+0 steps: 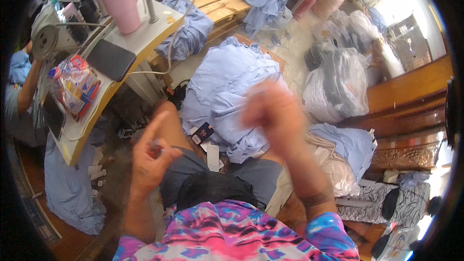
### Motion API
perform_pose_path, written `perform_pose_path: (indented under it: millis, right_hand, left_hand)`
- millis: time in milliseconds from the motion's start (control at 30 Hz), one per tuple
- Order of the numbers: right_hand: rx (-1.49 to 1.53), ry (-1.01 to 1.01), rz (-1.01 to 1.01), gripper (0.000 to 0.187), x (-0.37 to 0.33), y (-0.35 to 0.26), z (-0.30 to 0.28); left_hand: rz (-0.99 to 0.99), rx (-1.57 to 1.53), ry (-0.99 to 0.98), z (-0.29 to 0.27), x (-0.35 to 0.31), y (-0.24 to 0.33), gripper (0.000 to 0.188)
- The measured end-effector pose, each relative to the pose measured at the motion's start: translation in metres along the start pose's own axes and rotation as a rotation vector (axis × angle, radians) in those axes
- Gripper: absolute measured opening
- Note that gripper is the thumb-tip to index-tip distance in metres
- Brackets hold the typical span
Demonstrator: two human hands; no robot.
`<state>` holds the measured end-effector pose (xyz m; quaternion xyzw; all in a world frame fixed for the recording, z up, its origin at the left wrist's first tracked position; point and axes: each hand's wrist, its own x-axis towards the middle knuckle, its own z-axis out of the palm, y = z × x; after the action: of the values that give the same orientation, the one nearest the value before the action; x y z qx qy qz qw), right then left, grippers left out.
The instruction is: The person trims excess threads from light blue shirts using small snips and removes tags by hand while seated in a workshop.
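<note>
A large heap of light blue garments (227, 82) lies before my knees. My left hand (150, 162) is raised over my left thigh, its index finger pointing forward and the thumb bent in; between thumb and fingers sits something small that I cannot make out. Over the right side of the heap hangs my right hand (273, 108), smeared by motion, so its fingers and anything in them stay unclear. A dark navy tag (203, 133) and a white tag (213, 157) rest at the heap's near edge, by my lap.
On the left, a curved table (107, 97) carries a pink tumbler (118, 0), a black phone (111, 60) and a plastic packet (75, 87). Behind it, a person's arm (30, 79) shows. More blue cloth covers a wooden bench (220, 7). Filled clear bags (338, 82) stand right.
</note>
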<state>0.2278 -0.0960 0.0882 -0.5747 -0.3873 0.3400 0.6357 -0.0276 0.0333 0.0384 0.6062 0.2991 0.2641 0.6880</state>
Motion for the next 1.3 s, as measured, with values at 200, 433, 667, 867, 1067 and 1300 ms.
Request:
perform_pose_path:
  millis: [200,433,667,867,1067,1300]
  right_hand:
    - [-0.706,-0.159,-0.38,0.043,-0.019,0.014,0.046]
    - [-0.546,0.51,0.395,0.074,-0.112,0.099,-0.034]
    - [-0.963,0.521,0.063,0.024,-0.103,0.11,-0.056]
    - [-0.672,0.582,-0.088,0.029,-0.033,-0.027,-0.091]
    - [0.006,0.549,-0.288,0.027,0.176,-0.076,-0.088]
    - [0.405,0.392,-0.278,0.018,0.417,-0.054,-0.021]
  left_hand:
    - [-0.181,-0.215,0.169,-0.057,-0.009,-0.03,0.015]
    - [-0.161,1.116,0.301,-0.168,-0.038,-0.066,0.036]
    - [0.033,1.012,0.224,-0.062,0.021,-0.056,0.043]
    - [0.124,0.76,0.206,-0.037,0.053,-0.12,0.029]
    - [0.135,0.662,0.25,0.0,0.056,-0.167,0.027]
    - [-0.097,0.592,0.327,0.006,0.072,-0.159,0.02]
